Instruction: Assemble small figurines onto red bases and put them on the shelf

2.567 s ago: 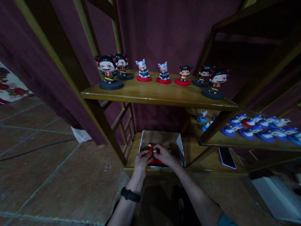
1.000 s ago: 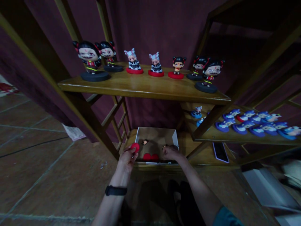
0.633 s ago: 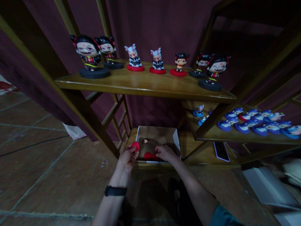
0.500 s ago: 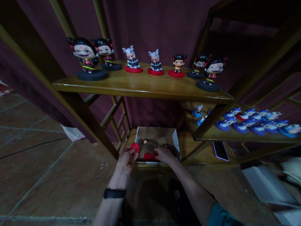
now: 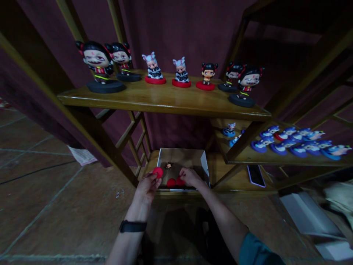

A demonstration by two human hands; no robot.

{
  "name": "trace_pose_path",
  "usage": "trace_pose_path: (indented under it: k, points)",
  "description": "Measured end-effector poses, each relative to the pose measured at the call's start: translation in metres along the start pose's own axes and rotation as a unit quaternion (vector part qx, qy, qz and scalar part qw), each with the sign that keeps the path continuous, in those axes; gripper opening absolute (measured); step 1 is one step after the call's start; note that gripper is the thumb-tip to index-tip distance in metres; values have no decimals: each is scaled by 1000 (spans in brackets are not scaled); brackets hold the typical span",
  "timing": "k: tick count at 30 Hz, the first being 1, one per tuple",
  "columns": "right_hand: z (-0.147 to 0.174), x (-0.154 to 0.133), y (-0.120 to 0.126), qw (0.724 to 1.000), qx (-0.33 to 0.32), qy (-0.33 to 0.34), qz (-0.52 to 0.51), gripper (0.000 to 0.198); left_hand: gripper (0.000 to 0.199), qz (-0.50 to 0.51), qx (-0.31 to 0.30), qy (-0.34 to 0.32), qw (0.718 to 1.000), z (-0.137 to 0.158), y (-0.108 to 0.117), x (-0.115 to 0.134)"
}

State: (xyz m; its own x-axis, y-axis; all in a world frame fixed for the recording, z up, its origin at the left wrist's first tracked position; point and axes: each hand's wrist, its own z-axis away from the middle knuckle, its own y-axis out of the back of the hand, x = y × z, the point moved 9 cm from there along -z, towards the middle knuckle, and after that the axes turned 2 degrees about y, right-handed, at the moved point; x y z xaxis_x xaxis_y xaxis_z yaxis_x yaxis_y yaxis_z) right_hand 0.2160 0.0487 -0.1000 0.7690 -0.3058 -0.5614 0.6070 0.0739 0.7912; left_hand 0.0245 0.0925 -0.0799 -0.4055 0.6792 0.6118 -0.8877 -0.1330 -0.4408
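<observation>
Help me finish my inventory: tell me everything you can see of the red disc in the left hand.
The red disc is plain and round, perhaps plastic, one broad face turned toward the camera. The left hand grips its lower edge, holding it by the left wall of the open box; whether it touches that wall cannot be told. Its other face is hidden.

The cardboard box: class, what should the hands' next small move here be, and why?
Probably, the right hand should pinch and lift the rightmost red disc in the cardboard box: that hand is at the disc's edge, though any grip is unclear, while the left hand is occupied holding another red disc.
</observation>
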Motion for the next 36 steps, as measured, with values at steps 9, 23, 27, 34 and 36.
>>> trace_pose_path:
  k: [9,23,27,34,36]
  points:
    - [1,-23,1,998,25,46,25,20,18,22,2,8,1000,-2,0,-2]
    - [-2,-41,-32,997,-44,47,51,31,18,18,-21,18,999,3,-4,-2]
    - [-4,-42,-22,998,-18,50,28,22,19,21,-18,23,999,7,-5,-1]
    - [-8,-32,10,995,59,55,63,30,21,24,-17,32,999,6,-3,-3]
    - [-8,-18,21,994,79,29,66,30,20,24,-20,29,999,6,-3,-2]
